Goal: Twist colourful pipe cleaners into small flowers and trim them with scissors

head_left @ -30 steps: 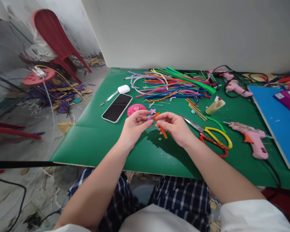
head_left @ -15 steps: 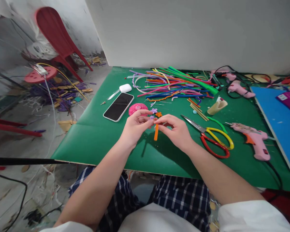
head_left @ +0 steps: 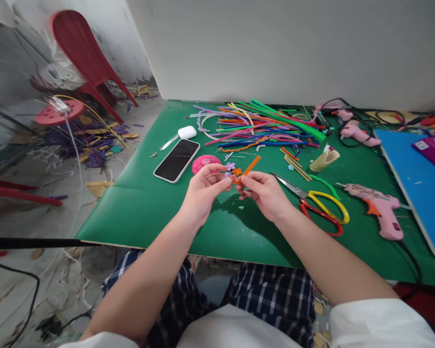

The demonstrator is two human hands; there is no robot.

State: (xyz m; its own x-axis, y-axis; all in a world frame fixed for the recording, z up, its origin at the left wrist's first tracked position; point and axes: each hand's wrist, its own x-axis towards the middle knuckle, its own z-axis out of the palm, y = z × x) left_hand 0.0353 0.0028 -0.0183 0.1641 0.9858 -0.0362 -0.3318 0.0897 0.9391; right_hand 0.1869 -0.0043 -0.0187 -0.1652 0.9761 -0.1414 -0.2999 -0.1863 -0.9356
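My left hand [head_left: 202, 193] is closed in a pinch on a small bunch of fuzzy flowers, with a purple flower [head_left: 230, 166] and an orange flower [head_left: 237, 171] showing above the fingertips. Between the thumb and fingers of my right hand [head_left: 268, 194] is an orange pipe cleaner [head_left: 253, 165], its free end pointing up and to the right. Its other end meets the bunch at my left fingertips, where the fingers partly hide it. Just behind my left hand lies a pink coiled disc [head_left: 204, 163] on the green tabletop [head_left: 141, 208].
Scissors [head_left: 304, 194] and a pink glue gun [head_left: 382, 208] lie to the right, beside a blue board [head_left: 416, 188]. A phone [head_left: 177, 160] and white earbud case [head_left: 187, 132] are at left. Behind are a pipe cleaner pile [head_left: 264, 126] and an upright tube [head_left: 325, 160].
The orange pipe cleaner has swung from hanging down to pointing up and right. My right hand has turned so its thumb lies on top. My left hand stays about in place.
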